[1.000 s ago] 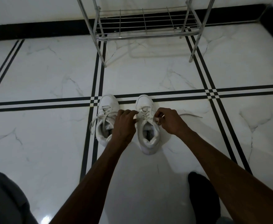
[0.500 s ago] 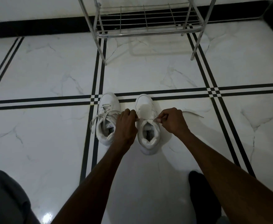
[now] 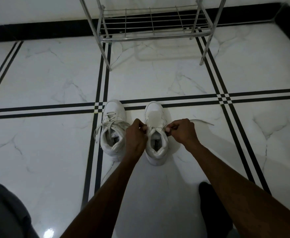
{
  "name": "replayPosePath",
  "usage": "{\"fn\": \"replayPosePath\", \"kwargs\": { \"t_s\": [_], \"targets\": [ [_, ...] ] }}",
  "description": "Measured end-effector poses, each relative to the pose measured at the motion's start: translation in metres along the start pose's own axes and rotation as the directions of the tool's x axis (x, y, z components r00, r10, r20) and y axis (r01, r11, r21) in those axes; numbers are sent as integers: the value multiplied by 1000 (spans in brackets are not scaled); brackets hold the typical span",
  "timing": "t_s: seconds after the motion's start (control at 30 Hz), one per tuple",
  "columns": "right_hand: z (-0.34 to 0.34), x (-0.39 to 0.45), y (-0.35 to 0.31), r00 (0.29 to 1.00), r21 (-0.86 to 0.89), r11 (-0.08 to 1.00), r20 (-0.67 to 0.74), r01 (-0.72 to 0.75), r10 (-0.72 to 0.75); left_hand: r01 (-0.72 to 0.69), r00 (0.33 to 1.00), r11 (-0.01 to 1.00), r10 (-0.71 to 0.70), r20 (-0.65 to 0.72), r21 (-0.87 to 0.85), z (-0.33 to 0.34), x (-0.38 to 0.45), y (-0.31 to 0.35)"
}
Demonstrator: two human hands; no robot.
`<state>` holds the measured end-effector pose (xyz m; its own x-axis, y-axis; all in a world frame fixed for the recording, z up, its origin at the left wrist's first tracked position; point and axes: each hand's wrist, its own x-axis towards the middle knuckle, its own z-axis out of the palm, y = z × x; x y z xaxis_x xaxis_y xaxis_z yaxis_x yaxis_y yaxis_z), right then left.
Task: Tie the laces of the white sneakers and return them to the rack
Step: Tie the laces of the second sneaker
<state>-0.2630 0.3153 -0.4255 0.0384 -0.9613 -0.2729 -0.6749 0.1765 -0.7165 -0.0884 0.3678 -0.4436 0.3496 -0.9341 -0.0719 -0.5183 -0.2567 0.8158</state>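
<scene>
2 hands working at the right sneaker, set closer together than 1.0 s back – then held wider apart over the tongue, now drawn in tight at the collar. Left hand pinched shut on a lace at 9 o'clock of the shoe's opening; right hand pinched shut on the lace at 3 o'clock, its loose end trailing flat across the tile toward 2 o'clock. Framing shifted slightly as well, with the rack sitting a touch lower in view than before.

Both shoes smooth, white, rounded at the toe, padded at the collar, toes pointing to 12 o'clock. Left sneaker just beside its partner at 9 o'clock, laces slack and splayed – untied. Resting on glossy white marble floor veined in grey, crossed by paired black inlay stripes. Shoe rack at 12 o'clock, well apart from the shoes: shiny metal tubing, thin wire-grid shelf, slanted legs, backed by a black skirting band. Grey cloth at 7 o'clock, dark rounded shape at 5 o'clock, too dim to identify.
</scene>
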Motion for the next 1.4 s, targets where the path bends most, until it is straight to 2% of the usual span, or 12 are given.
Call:
{"fn": "replayPosePath", "kwargs": {
  "t_s": [0.13,0.23,0.3,0.4,0.47,0.57,0.7,0.8,0.97,1.17,1.3,1.4],
  "targets": [
    [-2,0,0,999,-2,1000,26,26,-26,-92,992,991,82,98,98,-10,3,2],
    [-14,7,3,973,-43,999,231,25,-15,-174,967,961,125,224,214,-26,12,4],
    [-25,8,4,934,68,996,355,-53,25,-131,953,972,70,294,196,-39,20,9],
    [-35,8,-4,908,418,881,417,-221,29,-10,954,997,31,298,-71,-52,27,22],
    [-37,11,-16,911,580,772,413,-258,-6,57,955,967,19,295,-248,-50,29,35],
    [-34,16,-31,905,661,700,422,-271,-47,154,954,898,-27,297,-412,-39,32,42],
    [-25,16,-37,911,623,751,406,-219,-71,232,948,808,-62,313,-542,-29,30,44],
    [-22,16,-36,921,592,786,380,-175,-81,219,950,831,-61,307,-512,-26,31,42],
    [-19,20,-37,938,549,825,339,-136,-71,109,951,887,38,306,-449,-26,27,38],
    [-11,25,-41,970,546,808,212,-221,122,-80,936,954,172,309,-289,-22,30,38],
    [-11,23,-42,974,544,824,221,-160,43,-182,921,970,226,317,-164,-19,34,37],
    [-11,25,-42,958,519,846,286,-126,-33,-203,922,967,242,303,-155,-17,36,38]
  ]
}}
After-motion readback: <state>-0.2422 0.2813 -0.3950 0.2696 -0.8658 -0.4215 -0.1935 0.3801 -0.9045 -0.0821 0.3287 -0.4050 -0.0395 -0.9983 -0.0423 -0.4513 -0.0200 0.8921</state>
